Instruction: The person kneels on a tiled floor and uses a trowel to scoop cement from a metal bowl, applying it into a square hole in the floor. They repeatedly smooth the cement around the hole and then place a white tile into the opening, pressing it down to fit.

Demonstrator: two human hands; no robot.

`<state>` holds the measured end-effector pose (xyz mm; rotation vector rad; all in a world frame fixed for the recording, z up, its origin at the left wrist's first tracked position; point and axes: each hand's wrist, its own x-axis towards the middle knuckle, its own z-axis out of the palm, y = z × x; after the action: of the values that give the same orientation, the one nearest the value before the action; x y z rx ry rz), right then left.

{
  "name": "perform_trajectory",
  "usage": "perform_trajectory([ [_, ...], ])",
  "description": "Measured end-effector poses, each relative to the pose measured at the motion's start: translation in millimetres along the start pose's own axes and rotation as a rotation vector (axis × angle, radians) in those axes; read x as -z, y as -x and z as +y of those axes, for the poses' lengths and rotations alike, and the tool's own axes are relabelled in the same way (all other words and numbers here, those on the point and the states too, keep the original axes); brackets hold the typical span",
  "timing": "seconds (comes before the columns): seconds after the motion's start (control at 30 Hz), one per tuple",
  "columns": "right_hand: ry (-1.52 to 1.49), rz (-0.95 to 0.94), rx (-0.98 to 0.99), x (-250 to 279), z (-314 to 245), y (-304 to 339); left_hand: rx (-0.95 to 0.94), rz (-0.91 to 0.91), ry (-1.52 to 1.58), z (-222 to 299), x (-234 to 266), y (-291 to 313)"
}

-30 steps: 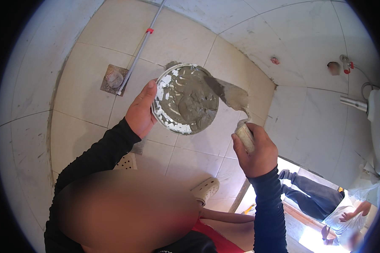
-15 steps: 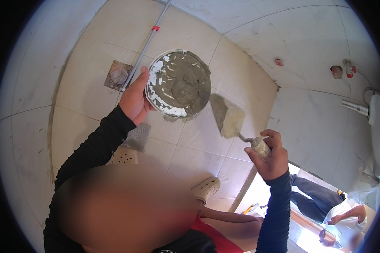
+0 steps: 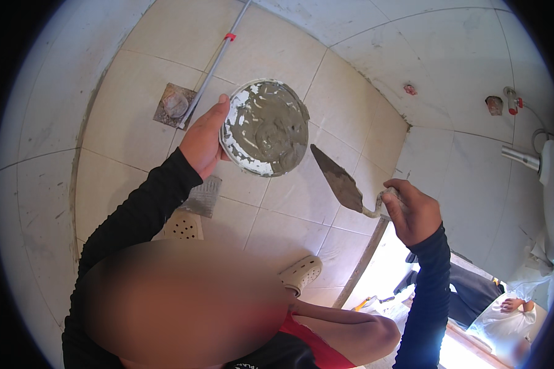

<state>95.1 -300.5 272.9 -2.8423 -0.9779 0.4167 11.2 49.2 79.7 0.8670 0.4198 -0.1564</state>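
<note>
My left hand grips the left rim of a round white lid or shallow dish; which of the two, I cannot tell. Wet grey mortar covers most of its face, with white showing through at the left and lower edge. My right hand is wrapped round the handle of a pointed trowel. The trowel's blade is smeared with grey and points up and left, its tip just right of the dish and apart from it.
Beige floor tiles lie below. A grey pole with a red clip and a square floor drain are at upper left. Valves and a pipe come from the right wall. Another person is beyond the doorway, lower right.
The trowel has turned so its blade shows narrower, and my right hand has moved right. The dish has shifted slightly right and down. The other person's arm has moved.
</note>
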Motion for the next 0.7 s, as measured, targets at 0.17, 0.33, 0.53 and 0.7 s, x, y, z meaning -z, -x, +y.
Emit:
perform_trajectory([
  [0.17,-0.149,-0.024,-0.163,-28.1,3.6,2.3,-0.074,0.056,0.055,-8.4,-8.6,5.0],
  [0.33,-0.303,-0.021,-0.215,-53.3,1.5,-2.2,-0.084,0.067,0.013,-10.3,-7.7,5.1],
  [0.53,-0.367,-0.016,-0.247,-66.7,4.8,-0.9,-0.091,0.069,-0.003,-14.0,-4.5,3.2],
  [0.7,-0.41,0.066,-0.248,-73.4,8.0,2.2,-0.117,0.078,-0.073,-15.8,-2.7,0.1],
])
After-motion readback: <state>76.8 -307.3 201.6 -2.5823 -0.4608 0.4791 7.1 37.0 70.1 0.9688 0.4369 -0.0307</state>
